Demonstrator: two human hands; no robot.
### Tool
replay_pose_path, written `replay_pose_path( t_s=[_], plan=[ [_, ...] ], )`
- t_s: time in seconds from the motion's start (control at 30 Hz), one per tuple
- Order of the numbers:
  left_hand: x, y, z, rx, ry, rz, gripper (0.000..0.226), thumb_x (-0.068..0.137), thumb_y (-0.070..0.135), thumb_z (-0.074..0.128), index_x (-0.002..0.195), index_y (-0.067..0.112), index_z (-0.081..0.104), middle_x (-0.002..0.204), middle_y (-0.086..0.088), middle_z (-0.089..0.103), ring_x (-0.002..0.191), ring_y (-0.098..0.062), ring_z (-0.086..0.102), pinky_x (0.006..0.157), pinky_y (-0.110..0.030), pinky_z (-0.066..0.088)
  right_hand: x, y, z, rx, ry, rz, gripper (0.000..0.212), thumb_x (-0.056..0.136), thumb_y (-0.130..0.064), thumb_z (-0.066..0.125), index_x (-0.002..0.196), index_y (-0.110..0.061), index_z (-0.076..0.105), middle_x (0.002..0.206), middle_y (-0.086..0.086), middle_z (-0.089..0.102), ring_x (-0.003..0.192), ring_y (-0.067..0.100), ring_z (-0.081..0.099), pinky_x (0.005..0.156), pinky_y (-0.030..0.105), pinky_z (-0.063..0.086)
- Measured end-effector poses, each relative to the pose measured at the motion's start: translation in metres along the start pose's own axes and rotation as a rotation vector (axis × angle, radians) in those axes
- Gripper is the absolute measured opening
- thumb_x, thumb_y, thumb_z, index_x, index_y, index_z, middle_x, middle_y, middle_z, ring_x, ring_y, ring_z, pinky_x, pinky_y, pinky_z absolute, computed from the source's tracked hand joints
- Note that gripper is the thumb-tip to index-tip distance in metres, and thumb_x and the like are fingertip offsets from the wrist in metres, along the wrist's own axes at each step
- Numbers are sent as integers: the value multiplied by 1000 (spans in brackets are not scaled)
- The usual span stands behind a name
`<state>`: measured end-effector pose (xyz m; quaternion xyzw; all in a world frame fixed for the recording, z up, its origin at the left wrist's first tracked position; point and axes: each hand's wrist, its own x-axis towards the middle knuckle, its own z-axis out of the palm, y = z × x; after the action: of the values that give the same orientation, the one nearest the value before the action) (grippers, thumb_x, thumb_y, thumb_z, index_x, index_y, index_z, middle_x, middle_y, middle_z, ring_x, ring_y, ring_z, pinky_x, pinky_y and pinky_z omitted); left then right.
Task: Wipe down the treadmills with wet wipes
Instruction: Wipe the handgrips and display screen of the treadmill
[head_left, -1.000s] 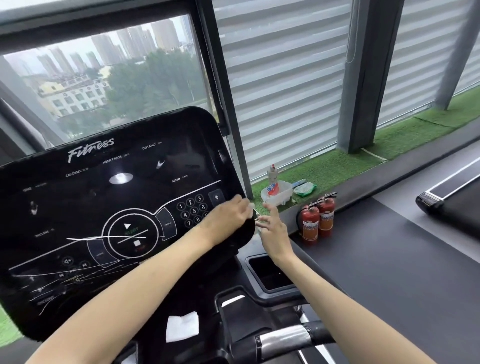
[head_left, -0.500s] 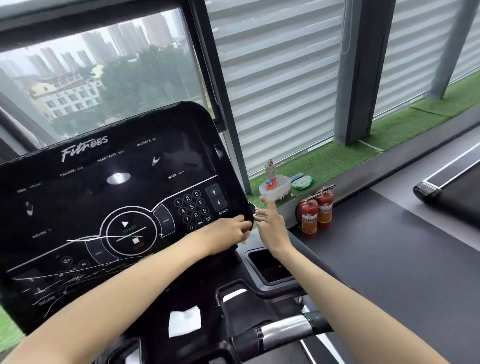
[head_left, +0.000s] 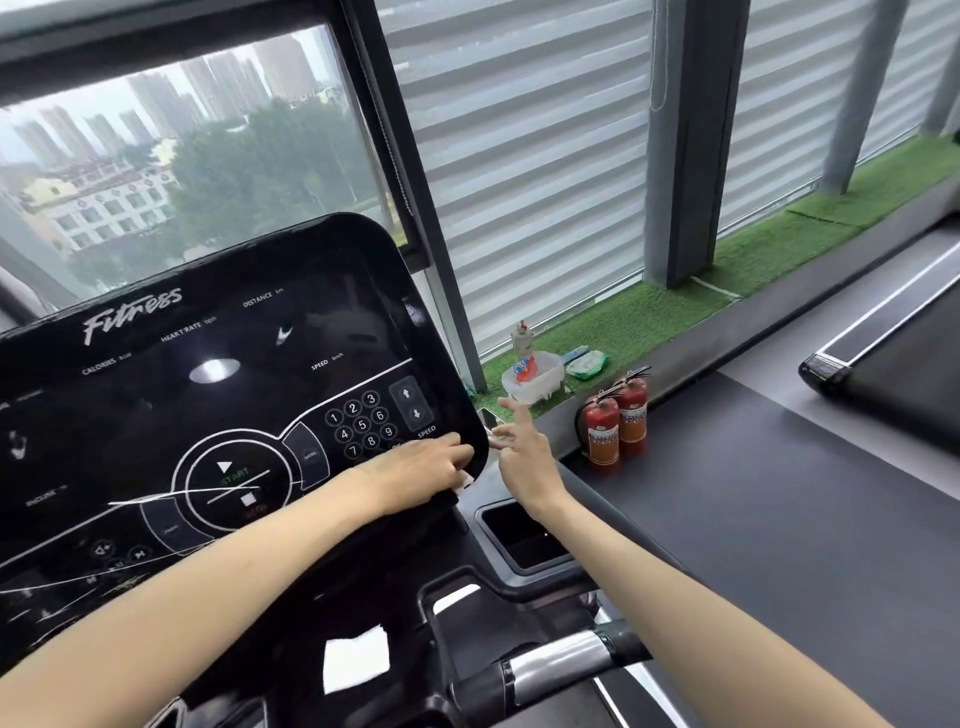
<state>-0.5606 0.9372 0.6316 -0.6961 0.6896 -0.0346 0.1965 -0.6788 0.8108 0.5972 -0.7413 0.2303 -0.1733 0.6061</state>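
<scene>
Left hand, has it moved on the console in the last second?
Yes. The left hand with its wet wipe slid down the console, off the speed arrows, to the edge below the keypad.

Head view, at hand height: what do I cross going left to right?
treadmill console → left hand, holding the wet wipe → right hand → fire extinguishers → neighbouring treadmill

Console (head_left: 208, 395) lower right corner is taken up by the left hand (head_left: 423, 467) gripping a wet wipe (head_left: 464, 480); the gap just right of it, above the cup-holder recess (head_left: 519, 540), holds the right hand (head_left: 524, 462), with window post (head_left: 413, 218) behind and handlebar (head_left: 556, 667) below.
</scene>
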Motion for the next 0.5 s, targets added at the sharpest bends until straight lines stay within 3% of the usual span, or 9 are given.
replay_pose_path(
  t_s=[0.1,0.2,0.33,0.5],
  plan=[
    [14,2,-7,154,16,66,6,82,20,71,82,15,68,85,3,51,79,-15,48,57,-25,41,2,1,-1,2,-2,26,70,81,16,33,144,-14,34,120,21,55,112,26,60,89,26,45],
    [25,-7,-23,215,164,13,24,61,17,87,77,18,70,77,6,55,75,-11,54,56,-18,46,7,0,-2,-46,31,15,68,81,14,37,143,-14,35,117,19,57,111,27,58,94,30,44],
    [28,-26,-59,203,314,-176,42,44,1,86,80,16,70,74,3,57,73,-14,58,55,-17,43,14,-14,-8,-72,44,-29,70,77,17,34,141,-14,37,120,17,56,112,24,52,90,26,38],
    [18,-53,-73,108,441,-331,52,54,-24,67,96,7,67,85,-7,56,80,-25,54,56,-27,50,22,-35,0,-130,36,-138,69,78,19,35,139,-13,44,133,13,54,125,23,49,97,22,36]
  ],
)
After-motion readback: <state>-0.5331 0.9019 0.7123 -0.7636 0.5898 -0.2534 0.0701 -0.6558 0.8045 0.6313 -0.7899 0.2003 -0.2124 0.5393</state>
